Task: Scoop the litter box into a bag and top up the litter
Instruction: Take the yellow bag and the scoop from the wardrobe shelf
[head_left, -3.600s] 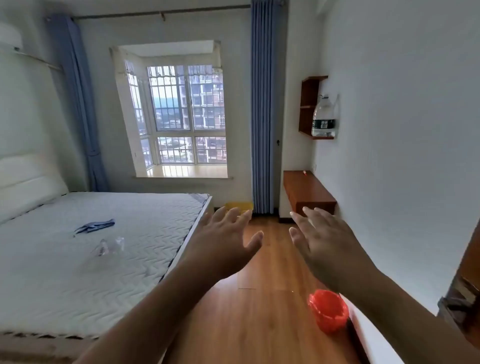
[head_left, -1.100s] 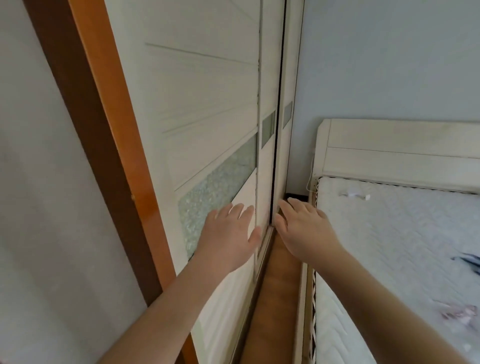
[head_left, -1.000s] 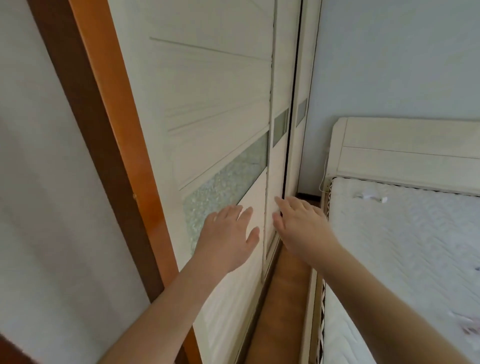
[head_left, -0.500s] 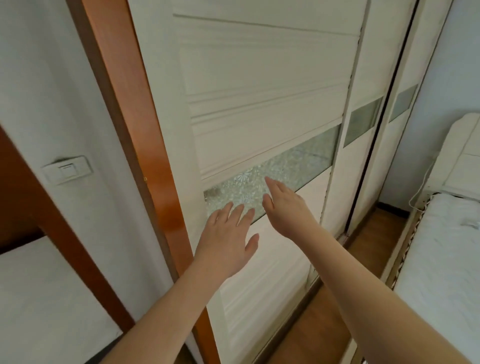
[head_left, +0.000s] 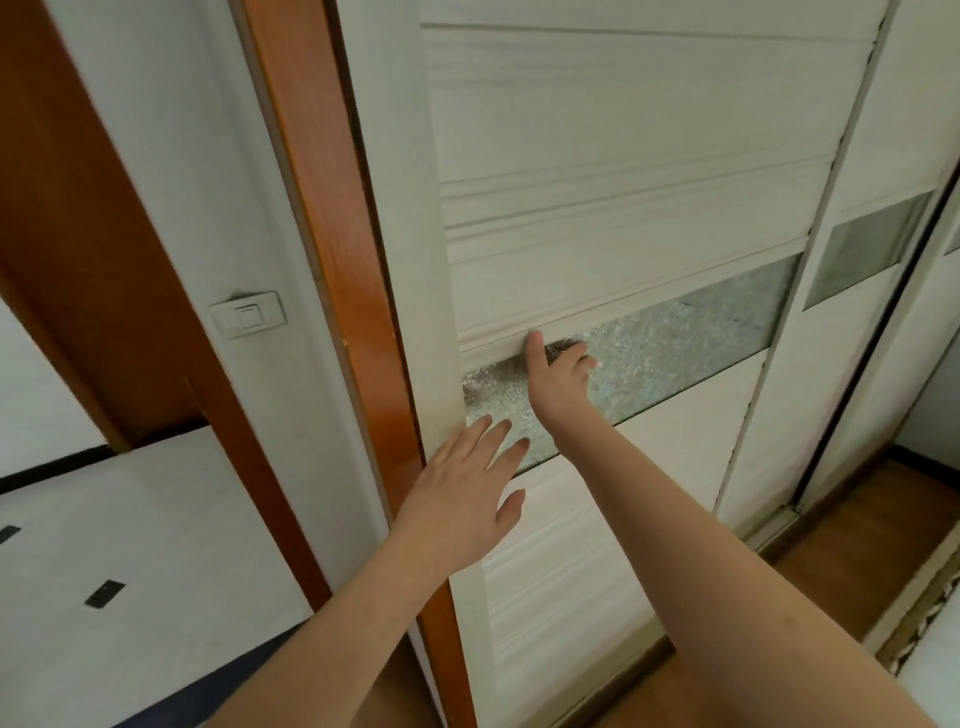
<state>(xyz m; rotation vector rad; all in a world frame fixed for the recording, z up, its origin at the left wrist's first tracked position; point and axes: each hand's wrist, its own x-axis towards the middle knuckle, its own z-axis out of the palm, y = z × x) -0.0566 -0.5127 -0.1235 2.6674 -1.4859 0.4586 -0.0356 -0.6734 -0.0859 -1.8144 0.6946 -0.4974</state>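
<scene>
Neither litter box nor bag shows; at frame centre the right hand (head_left: 558, 376) lays straight fingers on the wardrobe door's (head_left: 597, 218) frosted strip (head_left: 691, 332), the left hand (head_left: 467, 499) spread wide just below-left

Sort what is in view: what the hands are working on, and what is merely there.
In use:
right hand, fingers on the frosted glass strip
left hand, open near the wardrobe door

Merely there:
light switch
wooden door frame
</scene>
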